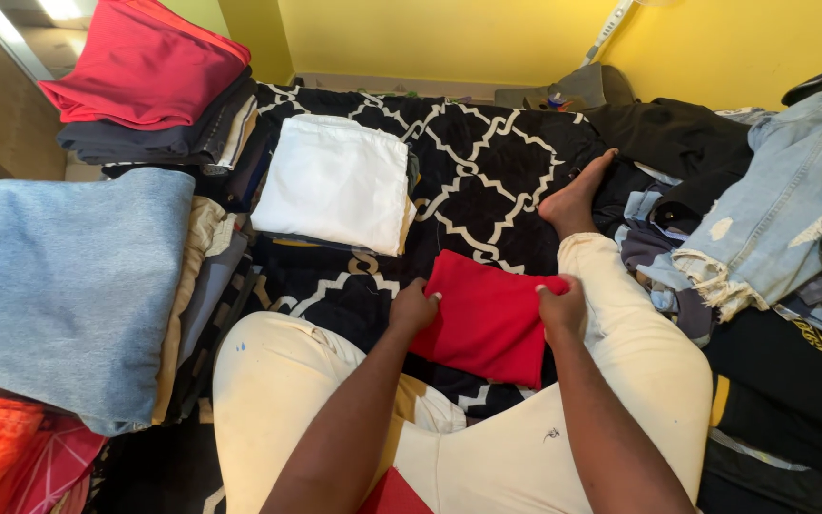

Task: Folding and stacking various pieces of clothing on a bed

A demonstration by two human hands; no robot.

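Both hands gripped the folded red cloth (487,319); the left hand (414,309) pinched its left edge with curled fingers; the right hand (563,309) closed over its upper right corner; the red cloth lay on the black-and-white patterned blanket (487,162), between the person's cream-trousered knees (278,381); a folded white cloth (335,181) sat beyond the red cloth, up and to the left of it; a bare foot (577,195) rested just above the red cloth's right corner; folded blue denim (59,286) lay well to its left, with a stack topped by a red garment (145,62) farther up; loose pale jeans (792,209) were heaped well to its right.
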